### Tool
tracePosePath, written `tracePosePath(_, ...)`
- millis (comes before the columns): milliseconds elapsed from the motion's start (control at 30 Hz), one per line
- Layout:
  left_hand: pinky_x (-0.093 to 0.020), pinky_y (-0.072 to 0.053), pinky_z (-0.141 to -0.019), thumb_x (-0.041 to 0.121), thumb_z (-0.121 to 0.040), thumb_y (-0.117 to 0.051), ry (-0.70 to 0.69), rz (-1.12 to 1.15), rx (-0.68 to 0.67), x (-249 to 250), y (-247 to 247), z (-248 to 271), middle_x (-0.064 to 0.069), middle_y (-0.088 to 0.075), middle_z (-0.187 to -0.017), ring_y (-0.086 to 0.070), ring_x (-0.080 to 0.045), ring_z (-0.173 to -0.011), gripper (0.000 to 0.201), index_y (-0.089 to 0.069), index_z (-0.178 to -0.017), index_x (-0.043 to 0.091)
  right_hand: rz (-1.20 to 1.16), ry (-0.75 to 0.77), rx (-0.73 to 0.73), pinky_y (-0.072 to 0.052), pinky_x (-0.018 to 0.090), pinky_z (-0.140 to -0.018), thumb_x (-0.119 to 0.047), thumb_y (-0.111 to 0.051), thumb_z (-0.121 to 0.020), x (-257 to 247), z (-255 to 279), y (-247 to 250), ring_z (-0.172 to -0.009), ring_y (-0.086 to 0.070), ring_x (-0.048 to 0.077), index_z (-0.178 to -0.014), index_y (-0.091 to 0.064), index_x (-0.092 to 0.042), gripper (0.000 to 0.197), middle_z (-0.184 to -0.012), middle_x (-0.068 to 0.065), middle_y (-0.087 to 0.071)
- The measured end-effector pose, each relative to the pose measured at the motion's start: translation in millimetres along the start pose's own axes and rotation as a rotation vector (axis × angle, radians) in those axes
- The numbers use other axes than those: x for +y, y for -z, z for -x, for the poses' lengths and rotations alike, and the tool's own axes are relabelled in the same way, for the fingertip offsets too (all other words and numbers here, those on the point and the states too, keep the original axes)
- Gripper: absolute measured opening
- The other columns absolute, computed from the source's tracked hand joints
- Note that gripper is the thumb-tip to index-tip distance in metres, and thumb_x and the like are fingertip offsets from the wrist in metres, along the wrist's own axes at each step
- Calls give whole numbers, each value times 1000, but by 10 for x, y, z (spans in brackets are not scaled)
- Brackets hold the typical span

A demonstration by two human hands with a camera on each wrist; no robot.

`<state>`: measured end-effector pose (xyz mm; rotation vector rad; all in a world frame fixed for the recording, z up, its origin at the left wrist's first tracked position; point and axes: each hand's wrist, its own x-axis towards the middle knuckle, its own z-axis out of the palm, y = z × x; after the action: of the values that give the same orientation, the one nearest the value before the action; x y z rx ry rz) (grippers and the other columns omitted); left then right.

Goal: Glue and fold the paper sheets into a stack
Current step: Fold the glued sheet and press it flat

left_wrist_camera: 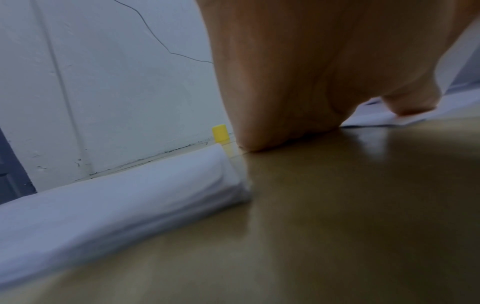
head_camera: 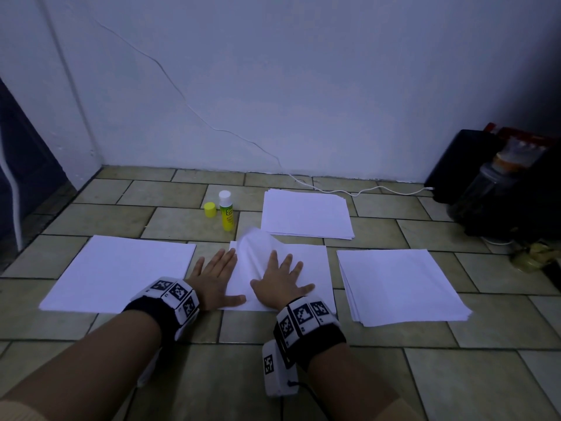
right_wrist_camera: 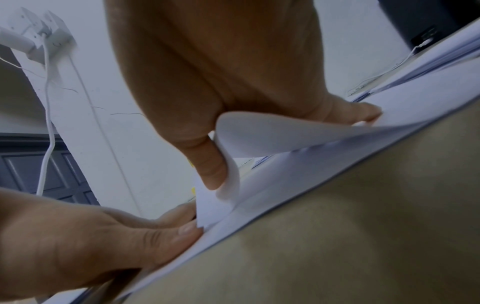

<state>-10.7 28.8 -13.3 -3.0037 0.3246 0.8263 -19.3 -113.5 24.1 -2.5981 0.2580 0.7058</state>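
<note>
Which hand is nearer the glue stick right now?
Left. The left hand lies just below the glue stick, fingertips toward it; the right hand sits further right on the folding sheet.

A: Any lettering legible?
B: Only on the glue stick (head_camera: 226,211), upright on the floor tiles (head_camera: 501,323) near the far wall, beside its yellow cap (head_camera: 209,209). Dark block lettering in two short lines on the green-and-yellow label; too small and blurred to spell out.
A: Printed marks elsewhere?
B: Black-and-white square code patterns on the wrist bands (head_camera: 174,294), no letters or digits among them. Blank faces on the paper sheets (head_camera: 306,212).
A: Wrist views?
B: Nothing readable; cap (left_wrist_camera: 219,133) seen plain, without print.
</note>
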Motion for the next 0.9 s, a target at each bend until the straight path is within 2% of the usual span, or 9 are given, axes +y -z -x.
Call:
tracePosePath(367,-44,8,-117,62,-94,-37,-9,0,-11,5,21,22,-5,25,-158,21,-19,-146,95,18,-150,8,3,9,5,0,67,-110,-43,-50,-94,13,-48,-26,-146,15,32,-152,4,-25,81,-160,7,12)
tracePosePath(567,-45,6,-118,56,-96,-38,-5,-4,-12,-11,32,35,-7,23,-158,21,-21,-146,92,18,-150,7,-45,67,-25,1,69,-107,-61,-58,-83,67,-75,-5,-145,15,34,-152,10,-21,105,-159,9,14)
tracePosePath(667,-44,5,-119,60,-94,-40,-21,6,8,-13,24,32,-7,21,-159,21,-21,-146,95,16,-151,9,-103,101,-34,2,70,-106,-72,-52,-79,97,-68,34,-146,13,35,-153,-1,-24,102,-160,9,10)
tracePosePath(700,-44,4,-118,68,-88,-40,-34,10,7,-28,30,28,-7,20,-159,19,-20,-147,102,15,-151,9,-92,103,-40,2,71,-106,-75,-47,-79,98,-66,47,-146,13,35,-153,-6,-25,97,-160,9,9)
tracePosePath(733,-43,3,-118,81,-76,-39,-53,9,-3,-62,42,21,-7,18,-160,17,-20,-147,117,15,-151,10,-73,102,-51,2,71,-105,-76,-41,-81,96,-67,58,-146,13,35,-152,-11,-26,92,-160,9,9)
tracePosePath(800,-43,-3,-119,100,-39,-31,-126,56,-8,-176,96,3,-4,13,-161,9,-21,-149,149,11,-153,14,-46,96,-71,2,71,-105,-74,-33,-86,93,-80,77,-145,13,35,-151,-18,-27,82,-160,9,9)
tracePosePath(833,-40,-6,-119,104,-28,-30,-173,108,11,-235,126,4,-2,10,-161,3,-20,-149,158,8,-153,17,-42,93,-79,1,71,-105,-71,-32,-89,94,-92,83,-145,13,35,-151,-20,-27,77,-160,9,9)
tracePosePath(900,-29,-6,-118,103,-26,-39,-252,212,30,-322,185,2,0,8,-160,0,-17,-147,160,6,-153,18,-32,88,-84,-1,70,-106,-62,-35,-93,97,-118,85,-145,13,34,-150,-22,-29,67,-160,8,9)
